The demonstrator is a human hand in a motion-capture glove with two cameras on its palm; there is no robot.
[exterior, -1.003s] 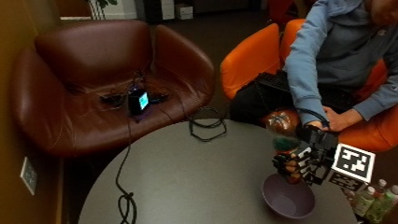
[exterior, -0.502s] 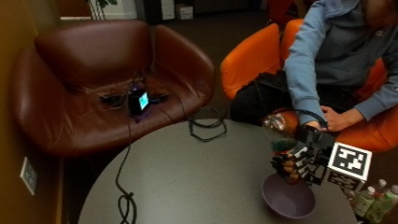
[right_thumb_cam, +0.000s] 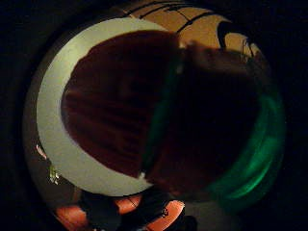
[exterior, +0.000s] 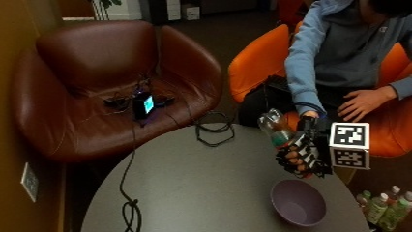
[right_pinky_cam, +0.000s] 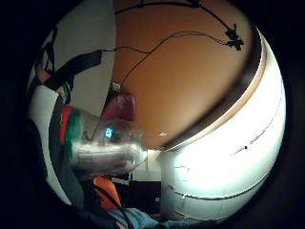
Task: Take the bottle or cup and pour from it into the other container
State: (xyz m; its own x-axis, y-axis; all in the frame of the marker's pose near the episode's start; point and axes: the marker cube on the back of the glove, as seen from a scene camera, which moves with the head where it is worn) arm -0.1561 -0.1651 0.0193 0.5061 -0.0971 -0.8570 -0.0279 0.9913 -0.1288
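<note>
now i see my gloved right hand (exterior: 305, 155) wrapped around the clear bottle (exterior: 275, 127), holding it in the air above the round grey table (exterior: 193, 193), base tipped up and away from me. the purple bowl (exterior: 297, 202) sits on the table just below the hand.

Blue long-sleeved sweatshirt, dark trousers, black strapped glove on the right hand (exterior: 302, 155).

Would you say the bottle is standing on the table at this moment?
No, the gloved right hand holds the bottle in the air, above the table and beside the purple bowl.
</note>
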